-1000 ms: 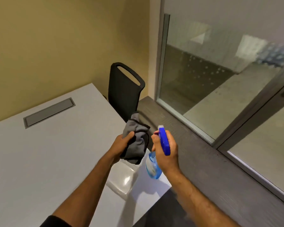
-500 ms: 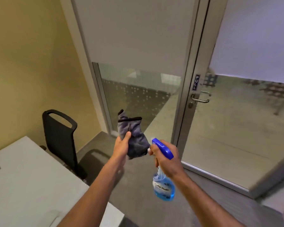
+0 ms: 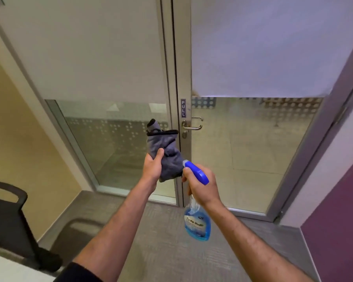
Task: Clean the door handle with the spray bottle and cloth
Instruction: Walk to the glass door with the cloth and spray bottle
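The person is standing in front of a glass door (image 3: 253, 149) with both arms reaching forward. The left hand (image 3: 152, 166) is holding a grey cloth (image 3: 166, 151); the grip is closed around the lower part of the cloth, with the thumb pressing on its front, and the upper part with a dark edge is sticking up above the hand. The right hand (image 3: 202, 187) is holding a spray bottle (image 3: 197, 222); the grip is wrapped tightly around the neck, under the blue spray head (image 3: 197, 173). The clear body with blue liquid is hanging below the hand, and the nozzle is pointing up and to the left, just beside the lower edge of the cloth. I cannot tell if the nozzle is touching the cloth.

The door handle (image 3: 192, 126) is a metal lever on the left side of the door frame, under a small sign (image 3: 183, 107) with the word PULL. It is lying above and beyond both hands, and neither grip is touching it. The top of the cloth is appearing just to the left of the handle in the head view, but the handle is farther away. A keyhole (image 3: 184, 135) is sitting under the lever.

A fixed glass panel (image 3: 114, 139) is standing to the left of the door. A black chair (image 3: 10, 216) is standing at the lower left on the grey carpet (image 3: 167, 251), and a corner of the white tabletop (image 3: 12, 269) is showing at the bottom left.
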`<state>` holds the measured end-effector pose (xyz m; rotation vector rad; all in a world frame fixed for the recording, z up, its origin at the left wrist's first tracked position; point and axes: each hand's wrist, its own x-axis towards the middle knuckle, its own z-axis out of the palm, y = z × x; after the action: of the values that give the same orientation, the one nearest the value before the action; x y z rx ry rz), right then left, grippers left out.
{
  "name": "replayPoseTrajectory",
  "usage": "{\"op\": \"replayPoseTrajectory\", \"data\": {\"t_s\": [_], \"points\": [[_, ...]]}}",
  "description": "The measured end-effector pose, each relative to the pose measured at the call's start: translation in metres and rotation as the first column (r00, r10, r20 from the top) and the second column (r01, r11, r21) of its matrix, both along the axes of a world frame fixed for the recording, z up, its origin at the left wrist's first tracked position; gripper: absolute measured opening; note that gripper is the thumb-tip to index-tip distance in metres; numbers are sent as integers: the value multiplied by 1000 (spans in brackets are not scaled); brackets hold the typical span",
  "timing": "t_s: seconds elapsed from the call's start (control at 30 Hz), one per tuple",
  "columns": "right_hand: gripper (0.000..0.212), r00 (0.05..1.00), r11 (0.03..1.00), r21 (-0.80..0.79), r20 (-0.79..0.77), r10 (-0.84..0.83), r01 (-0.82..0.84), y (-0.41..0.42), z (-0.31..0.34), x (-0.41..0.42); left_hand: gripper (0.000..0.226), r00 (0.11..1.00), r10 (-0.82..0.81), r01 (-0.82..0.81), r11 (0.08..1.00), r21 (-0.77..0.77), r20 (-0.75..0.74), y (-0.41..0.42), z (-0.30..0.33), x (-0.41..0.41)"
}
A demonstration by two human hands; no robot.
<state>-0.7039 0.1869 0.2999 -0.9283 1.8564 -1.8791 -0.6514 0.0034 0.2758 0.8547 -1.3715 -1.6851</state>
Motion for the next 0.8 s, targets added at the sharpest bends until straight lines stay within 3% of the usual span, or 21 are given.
{"op": "replayPoseTrajectory", "data": {"t_s": [0.13,0.3,0.43,0.57,0.8], "points": [[29,999,997,-51,-5,-53,53,-3,23,-17,21,998,-47,44,995,-86,-34,-13,26,-27],[38,993,987,-145,-82,-83,70,-10,67,-30,37,995,-61,47,984,-170,-75,-33,76,-55],[31,989,981,-183,-118,-84,61,-10,79,-35,28,988,-67,38,979,-198,-142,-39,104,-65],[33,996,991,-136,-88,-15,3,-10,64,-35,22,979,-102,66,978,-197,-179,-40,107,-70],[39,997,992,-110,-49,-66,60,-12,46,-37,18,981,-105,81,986,-145,-165,-35,89,-71]]}}
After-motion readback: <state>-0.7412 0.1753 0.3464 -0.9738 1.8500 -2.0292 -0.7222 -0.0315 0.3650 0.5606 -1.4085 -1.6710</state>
